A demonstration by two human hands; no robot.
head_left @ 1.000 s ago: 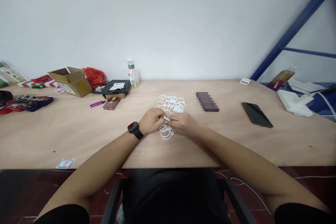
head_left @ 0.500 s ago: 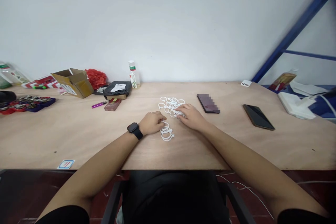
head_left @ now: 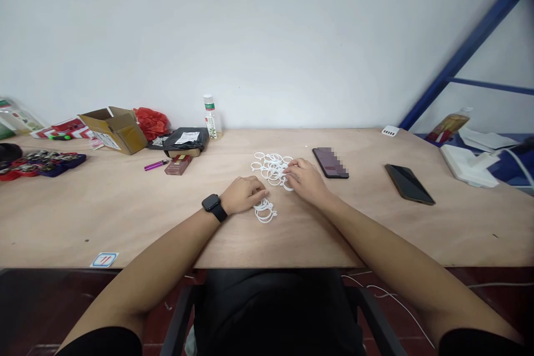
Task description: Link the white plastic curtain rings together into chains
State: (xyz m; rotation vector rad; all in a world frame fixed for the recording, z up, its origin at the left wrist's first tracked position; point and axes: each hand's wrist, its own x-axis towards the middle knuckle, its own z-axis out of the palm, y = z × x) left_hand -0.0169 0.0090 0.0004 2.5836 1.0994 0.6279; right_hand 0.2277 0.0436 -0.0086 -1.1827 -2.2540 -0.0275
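A loose pile of white plastic rings with small tabs [head_left: 267, 166] lies on the table before me. My right hand [head_left: 307, 181] is at the pile's right edge, thumb and forefinger closed on one white ring [head_left: 288, 187]. Nearer to me is a smaller linked cluster of white rings [head_left: 264, 215]. Just above and left of that cluster, my left hand [head_left: 242, 194] rests on the table with thumb and fingers apart, and its thumb reaches over the cluster's far end. Its fingertips are partly hidden.
To the right of the pile lie a phone with a blurred screen [head_left: 329, 162] and a dark phone [head_left: 409, 183]. On the left are a small dark red box [head_left: 178, 165], a purple lighter [head_left: 156, 165], a black package [head_left: 187, 139], a bottle [head_left: 211, 117] and an open cardboard box [head_left: 119, 132].
My right hand has drawn back slightly to the right, and a ring at the pile's edge has shifted toward me. My left thumb has stretched out over the smaller cluster.
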